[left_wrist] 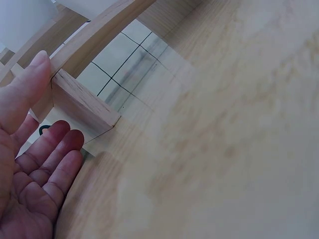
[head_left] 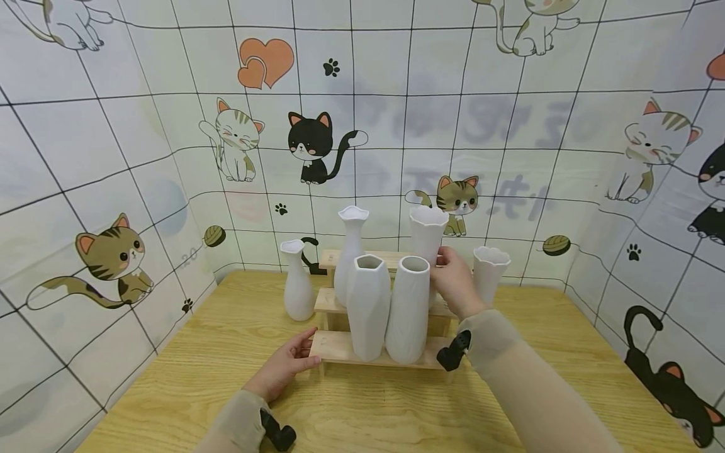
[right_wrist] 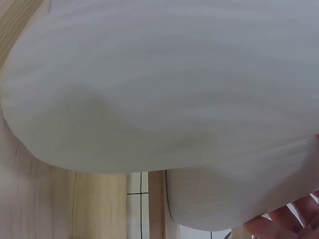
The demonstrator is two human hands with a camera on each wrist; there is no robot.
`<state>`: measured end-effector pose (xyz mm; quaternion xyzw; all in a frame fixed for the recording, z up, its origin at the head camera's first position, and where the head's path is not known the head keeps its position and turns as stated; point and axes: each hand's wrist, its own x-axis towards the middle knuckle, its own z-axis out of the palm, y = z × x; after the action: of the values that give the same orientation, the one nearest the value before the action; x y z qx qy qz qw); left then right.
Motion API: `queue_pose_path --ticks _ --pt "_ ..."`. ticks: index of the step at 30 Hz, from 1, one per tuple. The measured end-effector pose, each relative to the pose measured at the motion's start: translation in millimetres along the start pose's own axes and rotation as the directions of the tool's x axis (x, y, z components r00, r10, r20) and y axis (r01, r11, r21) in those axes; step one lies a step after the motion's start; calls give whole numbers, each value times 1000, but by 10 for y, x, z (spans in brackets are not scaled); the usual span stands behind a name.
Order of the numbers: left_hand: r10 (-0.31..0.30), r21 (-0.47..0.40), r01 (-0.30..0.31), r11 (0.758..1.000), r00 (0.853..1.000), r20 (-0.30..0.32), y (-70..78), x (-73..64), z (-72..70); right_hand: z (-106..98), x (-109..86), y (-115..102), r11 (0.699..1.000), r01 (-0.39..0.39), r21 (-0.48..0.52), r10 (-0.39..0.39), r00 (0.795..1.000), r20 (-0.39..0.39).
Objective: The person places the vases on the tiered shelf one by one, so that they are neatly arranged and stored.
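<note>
Large white vase (right_wrist: 159,89) close up, second white vase (right_wrist: 224,199) partly behind, right grip (right_wrist: 284,220) at its edge, wooden boards (right_wrist: 97,209).

The right arm (head_left: 538,384) is pointing far out, and the left arm (head_left: 229,425) is resting lower.
The left hand (head_left: 286,365) is showing its palm (left_wrist: 27,206) to the left wrist view, its thumb (left_wrist: 27,92) is sticking out, and its loose fingers (left_wrist: 62,174) are bending a little. The right hand (head_left: 457,284) is leaning inward and gripping, and at the edge of the right wrist view, just some of its fingers are showing.
</note>
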<state>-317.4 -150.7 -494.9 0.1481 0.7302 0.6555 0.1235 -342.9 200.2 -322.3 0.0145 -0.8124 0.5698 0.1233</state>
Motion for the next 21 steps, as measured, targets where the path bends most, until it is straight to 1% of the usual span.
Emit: queue_pose_path --ticks 3,9,16,21 --pt "0 2 0 1000 1000 -3 1 -1 0 2 -6 2 1000 -1 -3 1 1000 4" --pt "-5 3 5 1000 1000 -4 0 0 -2 -1 -13 15 1000 -10 19 10 999 40" --pt "-4 -3 4 1000 1000 1 -7 1 0 -52 -68 35 1000 -24 11 23 998 66" --pt "-4 -10 4 1000 1000 0 -5 -5 -2 -98 -110 80 997 -23 75 15 995 97"
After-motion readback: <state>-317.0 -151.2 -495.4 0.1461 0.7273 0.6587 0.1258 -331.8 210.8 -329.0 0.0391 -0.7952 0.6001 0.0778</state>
